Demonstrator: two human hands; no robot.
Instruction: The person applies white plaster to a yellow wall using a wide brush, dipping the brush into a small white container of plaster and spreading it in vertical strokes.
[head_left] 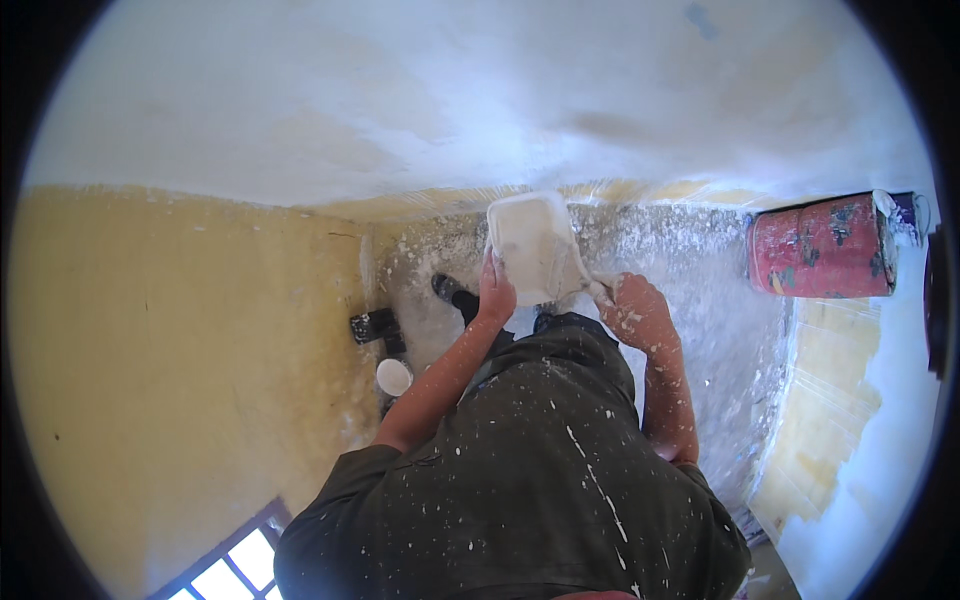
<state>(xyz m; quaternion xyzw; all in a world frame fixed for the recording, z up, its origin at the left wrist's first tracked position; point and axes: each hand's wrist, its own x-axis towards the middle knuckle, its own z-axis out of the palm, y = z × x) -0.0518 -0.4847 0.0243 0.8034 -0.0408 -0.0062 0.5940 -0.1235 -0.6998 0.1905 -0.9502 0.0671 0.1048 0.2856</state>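
Note:
A white rectangular plastic tub [527, 238] with pale paste in it is held in front of me, with my left hand [496, 292] gripping its left side. My right hand [630, 308] is closed on the handle of a paste-coated tool [599, 288], probably a scraper, at the tub's lower right edge; its blade is hard to make out. Both forearms and my dark shirt [520, 470] carry white splatters.
Below are my shoes [447, 288] on the splattered floor [700, 400]. Dark objects [372, 326] and a white cup [394, 376] lie left, by the yellow wall [170, 330]. A battered red drum [810, 250] stands right. A part-plastered wall [480, 110] faces me; a window [225, 575] shows lower left.

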